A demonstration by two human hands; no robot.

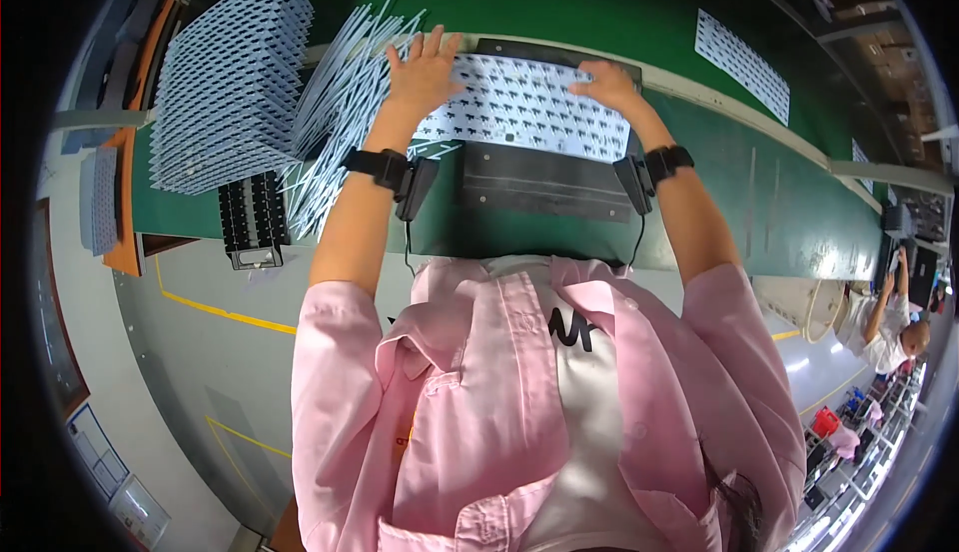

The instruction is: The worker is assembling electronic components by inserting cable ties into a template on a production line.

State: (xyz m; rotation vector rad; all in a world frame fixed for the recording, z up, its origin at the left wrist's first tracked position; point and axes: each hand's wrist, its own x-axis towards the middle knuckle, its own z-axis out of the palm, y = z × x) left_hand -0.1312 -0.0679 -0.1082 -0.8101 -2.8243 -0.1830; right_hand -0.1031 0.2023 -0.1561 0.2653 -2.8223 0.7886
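A white perforated panel [534,102] with rows of small dark marks lies across a black fixture plate [544,187] on the green bench. My left hand [422,74] rests at the panel's left end, fingers spread, the thumb over its edge. At the far right corner is my right hand [611,87]; its thumb and forefinger are apart on the panel, and the other fingers are partly hidden. Beside my left forearm lies a loose heap of thin white strips [345,102]. Each wrist wears a black strap with a small device and a cable.
A tall stack of similar white panels [230,92] stands at the left, near a black slotted rack [253,220]. Another white panel [744,64] lies at the far right, beyond a pale rail [729,100] along the bench. A person [889,337] works farther off at right.
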